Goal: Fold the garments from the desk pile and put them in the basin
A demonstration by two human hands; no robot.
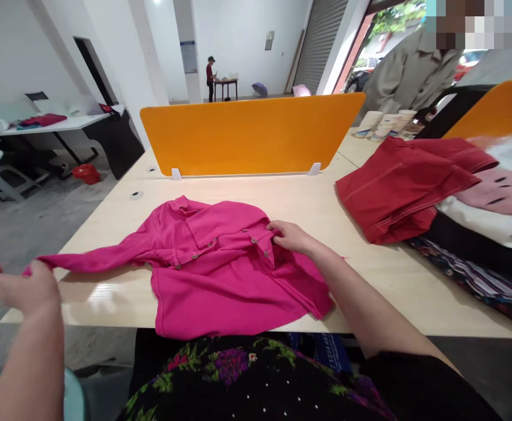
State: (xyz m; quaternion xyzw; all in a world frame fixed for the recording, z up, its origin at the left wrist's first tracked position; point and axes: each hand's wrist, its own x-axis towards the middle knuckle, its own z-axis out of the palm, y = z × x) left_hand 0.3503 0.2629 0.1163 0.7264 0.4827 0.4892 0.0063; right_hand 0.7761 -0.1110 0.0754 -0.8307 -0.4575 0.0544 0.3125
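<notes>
A magenta button-up shirt (221, 292) lies spread and rumpled over the front part of the table, its lower edge at the table's near edge. Several metal-looking buttons run along its folded front. My left hand (34, 289), slightly blurred, is out past the table's left side. It grips the end of one sleeve (102, 259), which is stretched out to the left. My right hand (291, 237) is closed on the shirt near the buttoned edge at its right side, with thumb and fingers pinching the cloth. The fingertips are partly hidden in the folds.
An orange divider (251, 137) crosses the pale table (291, 193). At the right lie folded red trousers (405, 187) and a pile of clothes (497, 234). Stacked paper cups (385, 126) stand behind, near a person in a grey-beige shirt (400, 70). Another person (210, 76) stands far back.
</notes>
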